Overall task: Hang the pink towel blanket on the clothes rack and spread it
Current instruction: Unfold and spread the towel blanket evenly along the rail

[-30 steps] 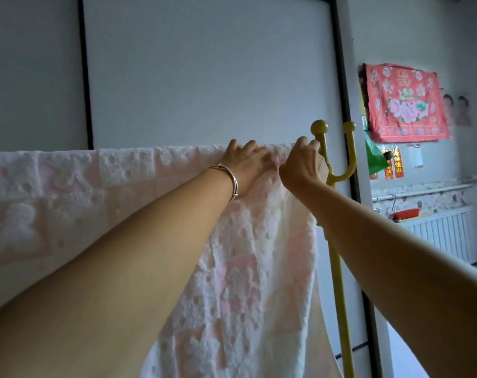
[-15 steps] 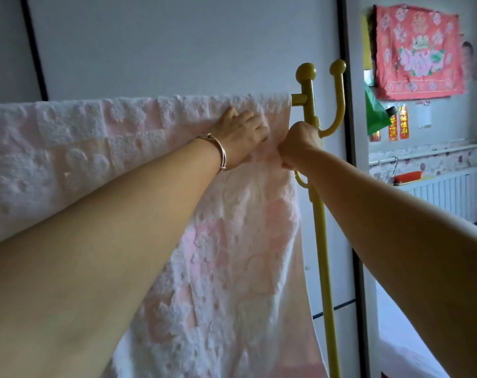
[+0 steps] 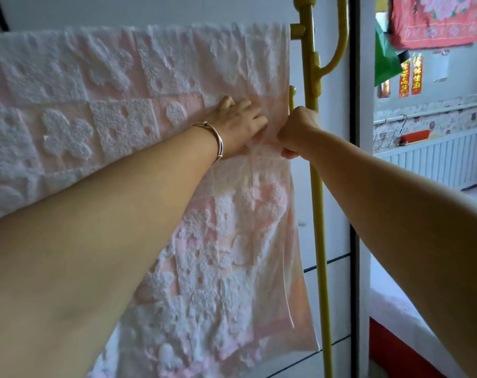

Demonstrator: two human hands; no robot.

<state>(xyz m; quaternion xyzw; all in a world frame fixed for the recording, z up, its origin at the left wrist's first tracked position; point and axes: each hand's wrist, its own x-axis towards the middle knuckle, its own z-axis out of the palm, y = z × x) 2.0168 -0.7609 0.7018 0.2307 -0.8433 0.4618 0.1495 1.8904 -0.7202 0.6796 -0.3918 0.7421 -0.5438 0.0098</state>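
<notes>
The pink towel blanket (image 3: pixel 117 85), with raised white flower squares, hangs over the top bar of the yellow clothes rack (image 3: pixel 317 192) and fills the left and middle of the view. My left hand (image 3: pixel 238 124), with a silver bracelet at the wrist, lies on the cloth near its right edge, fingers pressed into it. My right hand (image 3: pixel 297 132) is closed in a fist, pinching the blanket's right edge just left of the rack's upright post. The top bar itself is hidden under the cloth.
A white wall with dark panel lines stands behind the rack. To the right, past a dark door frame (image 3: pixel 354 159), I see a red floral cloth (image 3: pixel 436 20) on the wall, a green bag (image 3: pixel 384 58), a white radiator (image 3: pixel 436 159) and a red tray (image 3: pixel 413 137).
Both hands have slid down from the top bar along the blanket's right edge. The view has dropped and moved closer, and the cloth hangs flatter at the right end.
</notes>
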